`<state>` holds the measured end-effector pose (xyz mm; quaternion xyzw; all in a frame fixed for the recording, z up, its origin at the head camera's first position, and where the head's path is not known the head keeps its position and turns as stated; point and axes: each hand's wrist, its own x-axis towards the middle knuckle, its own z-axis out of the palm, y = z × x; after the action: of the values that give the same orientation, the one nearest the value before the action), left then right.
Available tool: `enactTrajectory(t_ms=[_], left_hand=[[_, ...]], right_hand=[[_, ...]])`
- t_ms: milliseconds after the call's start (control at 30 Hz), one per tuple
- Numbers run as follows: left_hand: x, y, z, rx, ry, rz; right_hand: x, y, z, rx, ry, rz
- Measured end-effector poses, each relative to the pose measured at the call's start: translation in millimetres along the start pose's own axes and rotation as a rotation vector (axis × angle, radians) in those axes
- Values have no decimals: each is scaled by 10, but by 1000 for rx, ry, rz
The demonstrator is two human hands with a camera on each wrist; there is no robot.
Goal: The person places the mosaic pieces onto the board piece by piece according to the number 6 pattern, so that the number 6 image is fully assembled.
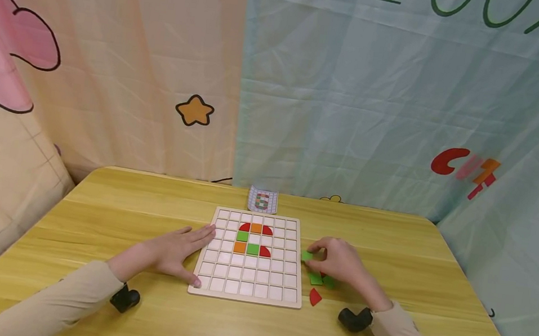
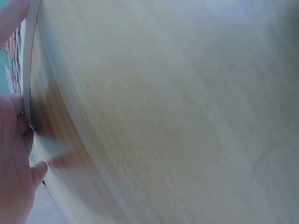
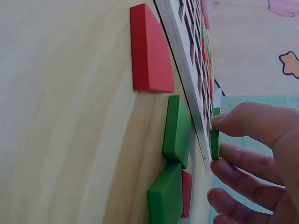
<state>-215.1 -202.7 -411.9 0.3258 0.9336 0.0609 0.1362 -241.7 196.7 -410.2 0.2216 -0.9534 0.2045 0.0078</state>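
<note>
A white grid board (image 1: 220,271) lies on the table, with red, orange and green tiles set in several of its squares. My left hand (image 1: 180,253) rests along the board's left edge, fingers spread and thumb at the near corner. Off the board's right side, my right hand (image 1: 341,260) pinches a green tile (image 3: 215,135) between thumb and fingers. Below that hand lie loose pieces: a green square tile (image 3: 177,130), another green tile (image 3: 166,196), part of a red piece (image 3: 187,193), and a red quarter-round tile (image 3: 152,51) nearer the front.
A small pattern card (image 1: 262,201) with a coloured grid figure lies behind the board. The wooden table (image 1: 141,208) reaches back to hanging printed curtains (image 1: 311,83). Black camera mounts (image 1: 354,319) sit at both wrists.
</note>
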Motion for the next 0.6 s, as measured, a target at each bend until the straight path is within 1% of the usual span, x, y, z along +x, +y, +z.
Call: enactTrajectory(t_ms=[167,300,600], left_hand=[[-4,-4,4,0,0,-2],[-5,-11,8,2,0,-3],[-2,-9,3,6,1,7]], right_hand=[[28,-67,24,-3,6,-17],[54,-118,62,-8,3,-55],[116,-279,126,39,-15,-58]])
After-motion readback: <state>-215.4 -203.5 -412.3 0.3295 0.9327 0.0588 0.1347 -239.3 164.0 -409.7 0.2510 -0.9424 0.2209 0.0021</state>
